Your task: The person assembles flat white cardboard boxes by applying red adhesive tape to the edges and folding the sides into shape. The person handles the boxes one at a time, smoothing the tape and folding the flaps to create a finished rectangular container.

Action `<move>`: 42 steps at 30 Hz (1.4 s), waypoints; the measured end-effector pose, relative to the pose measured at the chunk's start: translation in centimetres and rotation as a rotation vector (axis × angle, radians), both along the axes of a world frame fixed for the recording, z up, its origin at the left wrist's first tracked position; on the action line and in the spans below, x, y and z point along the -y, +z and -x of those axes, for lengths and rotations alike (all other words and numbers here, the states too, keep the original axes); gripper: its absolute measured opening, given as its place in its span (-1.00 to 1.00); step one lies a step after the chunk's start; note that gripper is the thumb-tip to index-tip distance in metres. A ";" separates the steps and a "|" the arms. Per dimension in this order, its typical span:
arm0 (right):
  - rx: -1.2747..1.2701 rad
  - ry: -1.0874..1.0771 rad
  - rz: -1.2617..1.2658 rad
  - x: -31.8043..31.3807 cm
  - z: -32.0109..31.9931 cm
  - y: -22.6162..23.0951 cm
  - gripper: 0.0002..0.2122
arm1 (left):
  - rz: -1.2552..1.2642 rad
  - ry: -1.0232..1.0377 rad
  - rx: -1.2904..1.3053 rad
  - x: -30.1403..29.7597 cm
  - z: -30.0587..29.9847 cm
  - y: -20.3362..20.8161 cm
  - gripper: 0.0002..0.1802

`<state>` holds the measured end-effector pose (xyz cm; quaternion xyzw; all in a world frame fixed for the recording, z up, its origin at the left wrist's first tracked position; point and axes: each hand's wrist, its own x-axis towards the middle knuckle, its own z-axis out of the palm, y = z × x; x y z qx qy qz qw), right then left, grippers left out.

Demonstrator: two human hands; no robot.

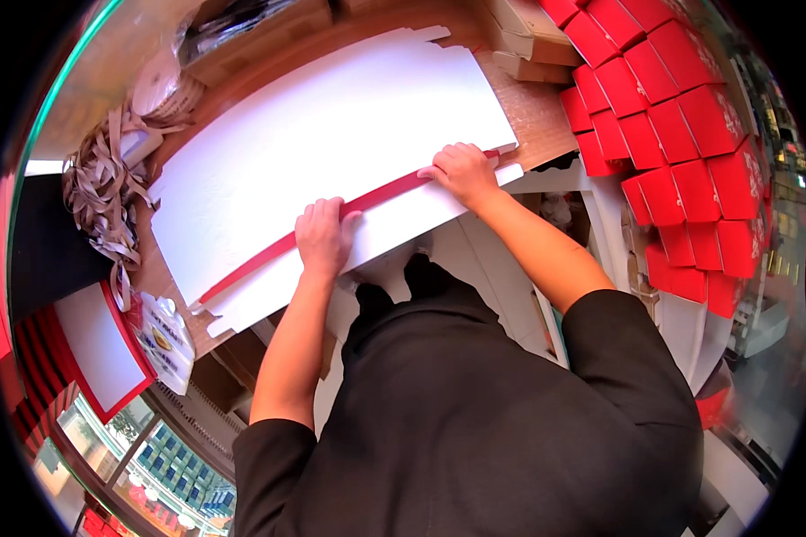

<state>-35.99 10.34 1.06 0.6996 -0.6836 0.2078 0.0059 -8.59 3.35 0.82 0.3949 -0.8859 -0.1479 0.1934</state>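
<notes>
A large flat cardboard sheet (331, 134), white with notched corners, lies across the wooden table in front of me. Along its near side runs a red strip (260, 261), seemingly a folded-up edge, with a white flap (412, 224) on my side of it. My left hand (322, 237) is closed over the strip near its middle, the thumb pointing right. Farther right, my right hand (463, 173) grips the same strip with curled fingers, close to the sheet's right end. The undersides of my fingers are hidden.
Stacked red boxes (663, 116) rise at the right. Tangled brown ribbon (107, 183) and a tape-like roll (159, 85) lie at the table's left. Cardboard boxes (533, 36) stand at the back. A red-edged white panel (103, 345) is at lower left.
</notes>
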 end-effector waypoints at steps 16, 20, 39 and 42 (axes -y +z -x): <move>-0.220 -0.276 -0.295 2.1 -6.3 -1.8 -0.33 | -0.040 0.031 0.247 0.2 0.6 -0.4 -0.34; -0.216 -0.241 -0.281 2.9 -7.7 -1.5 -0.33 | -0.137 0.060 0.281 0.9 -1.8 -0.5 -0.32; -0.190 -0.535 -0.282 0.4 0.5 -2.5 -0.30 | -0.167 0.700 0.382 4.8 -20.2 -2.6 -0.01; -0.173 -0.534 -0.239 0.3 0.5 -2.5 -0.30 | -0.136 0.679 0.442 4.9 -19.4 -1.6 -0.08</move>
